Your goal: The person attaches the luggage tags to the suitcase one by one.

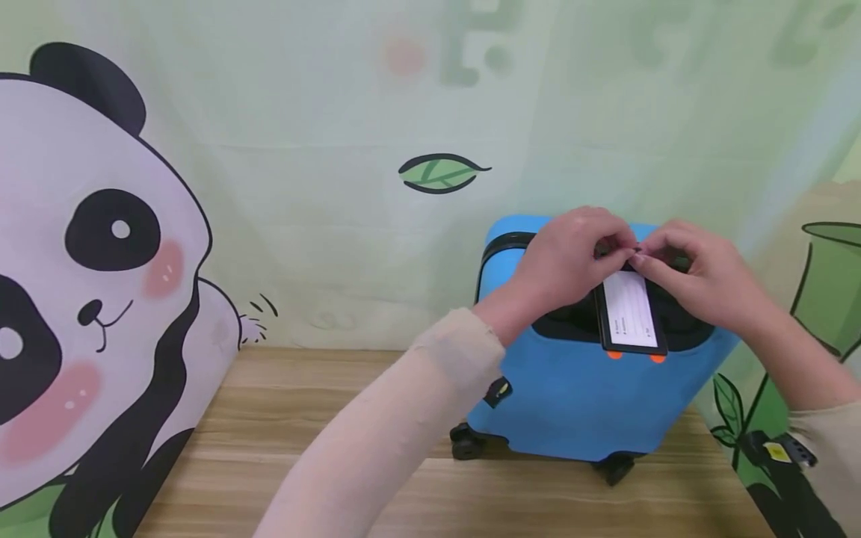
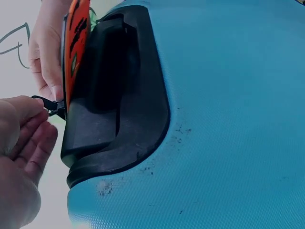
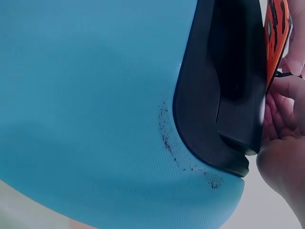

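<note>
A blue suitcase (image 1: pixel 572 403) stands upright with a black handle (image 2: pixel 147 95) set into its top. Over the handle hangs a luggage tag (image 1: pixel 630 310), its white card facing up in a black frame. The tag's other side is orange with dark stripes, as the left wrist view shows. My left hand (image 1: pixel 572 250) pinches the tag's black strap (image 2: pixel 45 102) between thumb and fingertip. Close against it, my right hand (image 1: pixel 706 276) pinches the strap near the tag's top end. Fingers partly hide how the strap's ends lie.
Beneath the suitcase are black wheels (image 1: pixel 467 442) on a wood-grain surface (image 1: pixel 323 418). A printed backdrop (image 1: pixel 323 224) with a panda and a leaf hangs right behind it. Dark scuffs mark the blue shell beside the handle.
</note>
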Tool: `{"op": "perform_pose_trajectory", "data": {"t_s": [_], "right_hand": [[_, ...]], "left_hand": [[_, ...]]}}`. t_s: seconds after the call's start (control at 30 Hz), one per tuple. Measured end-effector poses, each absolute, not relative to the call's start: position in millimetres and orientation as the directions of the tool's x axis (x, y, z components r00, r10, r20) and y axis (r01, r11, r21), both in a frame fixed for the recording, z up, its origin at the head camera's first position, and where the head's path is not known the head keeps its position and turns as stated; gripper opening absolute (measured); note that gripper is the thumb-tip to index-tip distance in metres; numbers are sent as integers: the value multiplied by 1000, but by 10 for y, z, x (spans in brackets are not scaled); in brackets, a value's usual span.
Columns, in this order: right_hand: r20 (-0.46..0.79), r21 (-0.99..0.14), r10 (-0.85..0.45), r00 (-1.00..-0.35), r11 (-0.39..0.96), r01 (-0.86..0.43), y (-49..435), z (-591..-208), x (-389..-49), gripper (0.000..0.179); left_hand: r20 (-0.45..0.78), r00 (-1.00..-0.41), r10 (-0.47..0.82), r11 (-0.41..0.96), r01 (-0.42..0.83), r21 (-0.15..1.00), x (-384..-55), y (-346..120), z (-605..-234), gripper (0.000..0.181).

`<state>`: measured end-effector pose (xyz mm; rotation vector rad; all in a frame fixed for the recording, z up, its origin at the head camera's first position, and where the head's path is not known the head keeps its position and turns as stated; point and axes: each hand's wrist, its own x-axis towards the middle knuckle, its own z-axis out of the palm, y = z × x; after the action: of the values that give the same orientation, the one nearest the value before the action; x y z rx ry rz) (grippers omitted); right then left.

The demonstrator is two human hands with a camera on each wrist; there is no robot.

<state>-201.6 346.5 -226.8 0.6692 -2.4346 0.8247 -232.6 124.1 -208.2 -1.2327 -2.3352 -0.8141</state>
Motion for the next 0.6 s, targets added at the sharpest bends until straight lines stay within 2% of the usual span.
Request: {"op": "perform_pose_trajectory", "data": {"t_s": [0.27, 0.47, 0.6], "right_hand": [[574, -426, -276, -771, 704, -569, 3430, -2275, -2009, 4], [561, -437, -268, -783, 707, -555, 3429, -2287, -2008, 9], [557, -432, -261, -788, 719, -544, 3439, -2279, -2017, 5]], "left_hand": [[516, -654, 553, 385, 750, 538, -2361, 1234, -2102, 13], [458, -708, 538, 388, 690, 611, -2383, 1243, -2090, 12], [421, -739, 525, 391, 650, 652, -2391, 1248, -2068, 13]]}}
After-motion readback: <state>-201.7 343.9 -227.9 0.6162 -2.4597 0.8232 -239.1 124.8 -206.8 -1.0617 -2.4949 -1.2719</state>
